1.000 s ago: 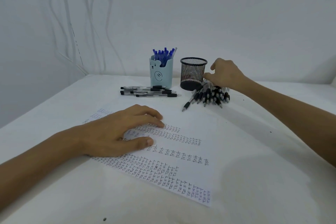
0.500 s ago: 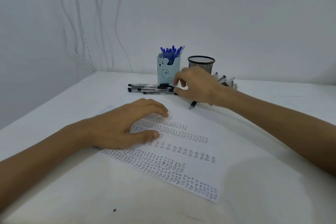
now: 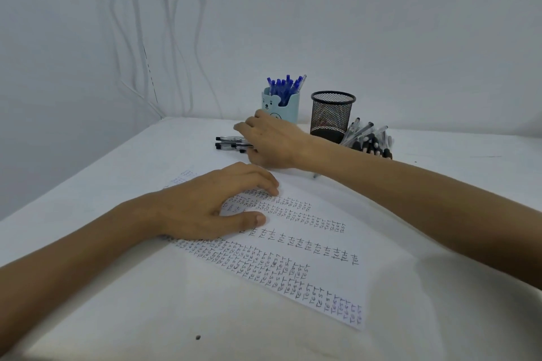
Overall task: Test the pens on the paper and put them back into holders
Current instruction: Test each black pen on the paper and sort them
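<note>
The right hand (image 3: 272, 142) has crossed to the loose pens (image 3: 229, 143), its grip hidden, likely fetching the next one, while the left hand (image 3: 205, 208) lies flat on the paper (image 3: 322, 258).

We have only one view, worn on the person's head and facing forward and down across the counter (image 3: 123, 319). It sits close above the paper (image 3: 322, 246), which fills the lower middle. The blue cup (image 3: 289, 111) and the mesh cup (image 3: 331, 116) stand farther off near the centre. The wall (image 3: 381, 23) takes up the upper half. The wide lens takes in the counter's left edge too.
</note>
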The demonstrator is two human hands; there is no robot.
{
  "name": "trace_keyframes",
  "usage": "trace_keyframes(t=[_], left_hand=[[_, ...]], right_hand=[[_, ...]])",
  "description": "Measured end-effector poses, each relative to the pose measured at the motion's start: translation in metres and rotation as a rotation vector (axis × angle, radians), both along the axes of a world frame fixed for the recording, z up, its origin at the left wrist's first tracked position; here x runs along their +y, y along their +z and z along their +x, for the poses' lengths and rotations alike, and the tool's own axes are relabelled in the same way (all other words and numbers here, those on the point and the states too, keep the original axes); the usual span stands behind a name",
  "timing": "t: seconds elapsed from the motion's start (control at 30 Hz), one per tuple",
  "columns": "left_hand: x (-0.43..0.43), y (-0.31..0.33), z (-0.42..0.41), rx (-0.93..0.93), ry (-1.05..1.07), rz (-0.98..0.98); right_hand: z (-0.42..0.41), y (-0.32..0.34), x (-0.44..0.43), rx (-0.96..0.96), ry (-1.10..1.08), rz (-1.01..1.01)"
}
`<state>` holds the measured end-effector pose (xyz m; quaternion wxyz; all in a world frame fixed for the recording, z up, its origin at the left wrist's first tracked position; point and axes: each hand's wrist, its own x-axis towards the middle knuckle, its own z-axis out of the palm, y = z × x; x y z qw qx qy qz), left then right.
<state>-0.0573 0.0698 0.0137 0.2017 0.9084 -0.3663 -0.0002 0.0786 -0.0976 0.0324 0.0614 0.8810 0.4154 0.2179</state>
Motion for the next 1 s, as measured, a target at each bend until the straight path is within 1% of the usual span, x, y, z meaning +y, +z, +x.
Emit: trace_keyframes(t=[0.07, 0.27, 0.37, 0.43, 0.5, 0.63, 0.73, 0.83, 0.9, 0.97, 1.0], left_hand=[[0.000, 0.000, 0.000, 0.009, 0.005, -0.002], [-0.001, -0.006, 0.002, 0.018, 0.077, -0.020], [-0.001, -0.007, 0.001, 0.017, 0.071, -0.037], [0.000, -0.009, 0.002, 0.016, 0.072, -0.044], [0.001, -0.012, 0.006, 0.014, 0.067, -0.028], [0.002, -0.018, 0.014, 0.004, 0.058, 0.000], [0.003, -0.022, 0.019, -0.010, 0.056, -0.002], [0.004, -0.024, 0.023, -0.021, 0.060, 0.011], [0.004, -0.026, 0.023, -0.023, 0.059, 0.016], [0.003, -0.025, 0.021, -0.015, 0.055, 0.015], [0.001, -0.023, 0.020, -0.019, 0.047, 0.018]], right_hand=[[0.000, 0.001, 0.006, 0.012, -0.005, -0.008], [-0.003, 0.003, 0.008, -0.080, -0.016, 0.003], [-0.012, 0.009, 0.004, -0.054, 0.035, 0.168], [-0.018, 0.014, 0.000, 0.016, 0.111, 0.328], [-0.025, 0.017, -0.006, 0.099, 0.142, 0.484], [-0.040, 0.015, -0.016, 0.104, -0.001, 0.681], [-0.046, 0.013, -0.026, 0.177, 0.020, 0.864], [-0.054, 0.013, -0.038, 0.261, 0.076, 0.929], [-0.060, 0.015, -0.050, 0.308, 0.094, 0.920], [-0.061, 0.013, -0.064, 0.350, 0.052, 0.870], [-0.061, 0.011, -0.072, 0.393, 0.035, 0.883]])
